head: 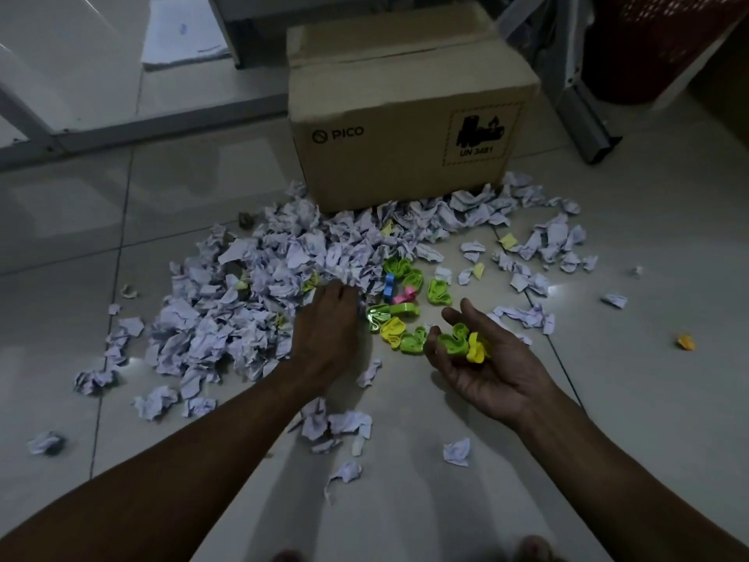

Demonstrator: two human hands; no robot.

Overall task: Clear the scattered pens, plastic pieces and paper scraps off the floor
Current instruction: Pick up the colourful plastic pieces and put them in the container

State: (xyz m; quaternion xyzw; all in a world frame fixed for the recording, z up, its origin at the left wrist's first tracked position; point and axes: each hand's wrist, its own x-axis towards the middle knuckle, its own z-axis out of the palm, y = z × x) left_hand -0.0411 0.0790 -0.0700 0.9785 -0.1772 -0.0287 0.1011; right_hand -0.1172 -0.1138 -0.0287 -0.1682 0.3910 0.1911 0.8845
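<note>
The right hand (478, 358), palm up with fingers loosely curled, cradles green and yellow plastic pieces (466, 344). The left hand (328, 322) reaches palm down into crumpled paper scraps (251, 285); whether it pinches anything cannot be told. More plastic pieces (401, 294) lie between the hands on the tiled floor (648, 399), before a cardboard box (405, 127).

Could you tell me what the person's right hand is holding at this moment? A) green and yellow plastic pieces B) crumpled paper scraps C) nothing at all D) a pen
A: the right hand lies palm up with green and yellow plastic pieces cupped in its curled fingers, while the left hand reaches into the paper scraps on the floor.
</note>
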